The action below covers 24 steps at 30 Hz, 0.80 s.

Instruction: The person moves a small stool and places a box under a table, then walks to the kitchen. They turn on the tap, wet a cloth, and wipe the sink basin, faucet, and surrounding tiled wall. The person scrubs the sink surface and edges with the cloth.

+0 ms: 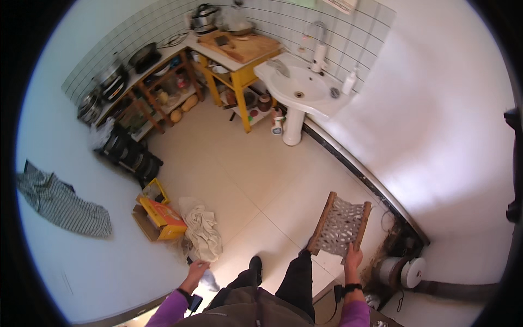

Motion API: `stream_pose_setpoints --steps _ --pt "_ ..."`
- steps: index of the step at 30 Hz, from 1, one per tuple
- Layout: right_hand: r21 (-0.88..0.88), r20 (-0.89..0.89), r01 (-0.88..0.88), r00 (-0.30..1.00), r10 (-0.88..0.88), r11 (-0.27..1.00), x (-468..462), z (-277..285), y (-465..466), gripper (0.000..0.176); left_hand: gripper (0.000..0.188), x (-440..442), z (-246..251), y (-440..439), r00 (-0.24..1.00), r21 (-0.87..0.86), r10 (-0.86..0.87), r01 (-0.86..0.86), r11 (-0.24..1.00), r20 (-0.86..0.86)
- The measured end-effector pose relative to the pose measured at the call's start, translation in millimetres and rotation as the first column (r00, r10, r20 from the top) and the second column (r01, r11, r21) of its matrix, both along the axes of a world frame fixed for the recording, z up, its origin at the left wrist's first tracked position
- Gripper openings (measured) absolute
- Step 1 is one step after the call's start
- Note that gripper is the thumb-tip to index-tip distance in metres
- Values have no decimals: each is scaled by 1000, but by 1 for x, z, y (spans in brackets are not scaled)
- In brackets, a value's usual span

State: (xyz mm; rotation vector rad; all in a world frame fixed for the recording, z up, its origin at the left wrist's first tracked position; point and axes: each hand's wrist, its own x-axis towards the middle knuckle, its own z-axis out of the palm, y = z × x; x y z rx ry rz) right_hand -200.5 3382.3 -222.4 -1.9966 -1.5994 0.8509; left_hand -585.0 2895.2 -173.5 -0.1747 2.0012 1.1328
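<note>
My right hand [353, 259] grips one wooden bar of a folding stool [341, 225] with a woven strap seat. The stool hangs in front of my right leg, over the tiled floor. My left hand [197, 270] is low on the left with its fingers curled. Beside it shows a pale bluish thing [209, 281], perhaps cloth or plastic; whether the hand holds it cannot be made out. A crumpled cream cloth [203, 233] lies on the floor just beyond the left hand, next to an orange and yellow cardboard box [165, 220].
A white pedestal washbasin [292, 126] stands by the right wall, beside a yellow wooden table [245, 86] with a cutting board [239, 45]. Shelves with pots [112, 77] run along the left wall. Near the right wall are a black rack [130, 151] at left and a white cylindrical object [412, 273] at right.
</note>
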Motion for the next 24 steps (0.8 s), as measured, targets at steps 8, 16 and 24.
stream_pose_setpoints --steps 8,16,24 --pt "-233 58 127 991 -117 964 -25 -129 164 43 20 63 40 -93 -138 -881 -990 472 -40 -29" --pt "-287 36 127 992 -122 949 -64 -273 268 43 19 99 123 6 982 -865 -179 146 480 66" --pt "-432 -294 21 942 -163 902 -39 -393 282 43 20 108 148 125 977 -880 -195 162 446 81"
